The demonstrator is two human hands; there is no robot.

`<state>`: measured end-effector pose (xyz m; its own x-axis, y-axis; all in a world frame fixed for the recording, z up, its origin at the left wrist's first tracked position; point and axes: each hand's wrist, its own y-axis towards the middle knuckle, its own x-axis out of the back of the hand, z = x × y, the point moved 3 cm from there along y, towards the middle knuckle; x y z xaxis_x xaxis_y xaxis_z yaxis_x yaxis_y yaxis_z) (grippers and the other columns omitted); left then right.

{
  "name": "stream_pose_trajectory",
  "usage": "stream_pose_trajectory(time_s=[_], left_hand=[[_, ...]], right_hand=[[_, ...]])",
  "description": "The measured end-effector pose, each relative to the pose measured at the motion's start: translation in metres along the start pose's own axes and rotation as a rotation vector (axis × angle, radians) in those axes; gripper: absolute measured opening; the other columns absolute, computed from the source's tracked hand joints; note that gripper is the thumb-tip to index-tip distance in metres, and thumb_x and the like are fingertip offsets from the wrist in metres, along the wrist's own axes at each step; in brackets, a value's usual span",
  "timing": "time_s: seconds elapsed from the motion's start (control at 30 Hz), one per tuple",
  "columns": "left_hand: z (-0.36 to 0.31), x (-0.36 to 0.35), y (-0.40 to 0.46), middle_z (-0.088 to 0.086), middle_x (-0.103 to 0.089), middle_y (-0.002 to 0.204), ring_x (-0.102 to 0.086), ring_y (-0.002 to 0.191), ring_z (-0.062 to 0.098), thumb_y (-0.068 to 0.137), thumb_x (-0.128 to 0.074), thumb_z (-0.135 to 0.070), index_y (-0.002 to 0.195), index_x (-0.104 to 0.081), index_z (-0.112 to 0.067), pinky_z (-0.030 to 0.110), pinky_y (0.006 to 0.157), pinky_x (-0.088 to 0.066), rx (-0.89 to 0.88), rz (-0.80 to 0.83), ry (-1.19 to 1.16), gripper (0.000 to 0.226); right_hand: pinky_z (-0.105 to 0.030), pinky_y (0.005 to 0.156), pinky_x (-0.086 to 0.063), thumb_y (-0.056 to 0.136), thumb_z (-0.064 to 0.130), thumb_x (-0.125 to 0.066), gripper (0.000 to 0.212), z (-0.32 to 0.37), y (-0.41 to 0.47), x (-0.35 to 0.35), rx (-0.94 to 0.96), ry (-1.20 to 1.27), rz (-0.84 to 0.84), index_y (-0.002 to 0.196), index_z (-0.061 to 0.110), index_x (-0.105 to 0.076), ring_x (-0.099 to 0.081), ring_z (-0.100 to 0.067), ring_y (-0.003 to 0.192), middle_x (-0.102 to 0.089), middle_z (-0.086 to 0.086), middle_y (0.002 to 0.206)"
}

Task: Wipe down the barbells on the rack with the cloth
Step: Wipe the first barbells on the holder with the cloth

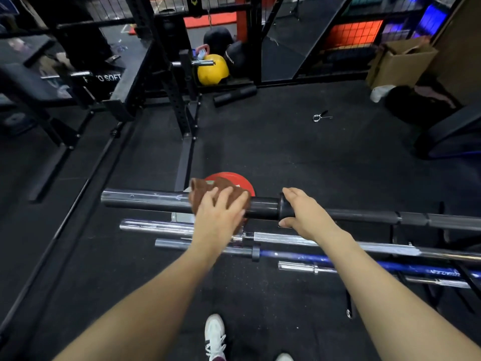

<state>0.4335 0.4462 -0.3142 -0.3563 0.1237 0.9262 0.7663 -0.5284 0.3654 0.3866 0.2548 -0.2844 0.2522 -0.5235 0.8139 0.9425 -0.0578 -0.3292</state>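
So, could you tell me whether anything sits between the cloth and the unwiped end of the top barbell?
Nothing visible does. The left hand presses the cloth onto the top barbell, whose sleeve runs bare to its left end.

Brown cloth [208,190] on dark grey-black barbell sleeve [145,200]. Chrome silver bar [156,226] below, then blue-shafted bar [338,259]. Red weight plate [242,182] behind. Black speckled rubber floor [286,157]. Yellow ball [212,70] by black rack upright [179,105]. White shoe [214,334]. Tan cardboard box [398,61]. Orange-red lit panel [354,33] behind black grid.
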Motion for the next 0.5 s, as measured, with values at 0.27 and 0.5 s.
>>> stream_pose_trajectory(time_s=[0.27, 0.5], left_hand=[[0.019, 0.035, -0.003, 0.013, -0.07, 0.092, -0.04, 0.093, 0.029, 0.064, -0.085, -0.014, 0.092, -0.076, -0.01, 0.039, 0.073, -0.054, 0.106, -0.22, 0.138, 0.029], [-0.019, -0.003, 0.006, 0.001, -0.062, 0.117, -0.052, 0.106, 0.035, 0.087, -0.049, -0.036, 0.117, -0.062, -0.029, 0.045, 0.095, -0.047, -0.023, -0.056, -0.074, 0.034]], right_hand=[[-0.038, 0.104, -0.038, 0.086, 0.016, -0.069, 0.068, 0.016, 0.002, -0.001, -0.033, -0.067, 0.001, 0.143, 0.006, -0.032, -0.037, -0.026, 0.131, -0.029, -0.005, 0.15], [-0.028, 0.107, -0.028, 0.086, 0.019, -0.067, 0.067, 0.045, -0.004, -0.016, 0.059, -0.395, -0.172, 0.142, 0.006, -0.033, -0.032, -0.025, 0.133, -0.034, -0.007, 0.145]])
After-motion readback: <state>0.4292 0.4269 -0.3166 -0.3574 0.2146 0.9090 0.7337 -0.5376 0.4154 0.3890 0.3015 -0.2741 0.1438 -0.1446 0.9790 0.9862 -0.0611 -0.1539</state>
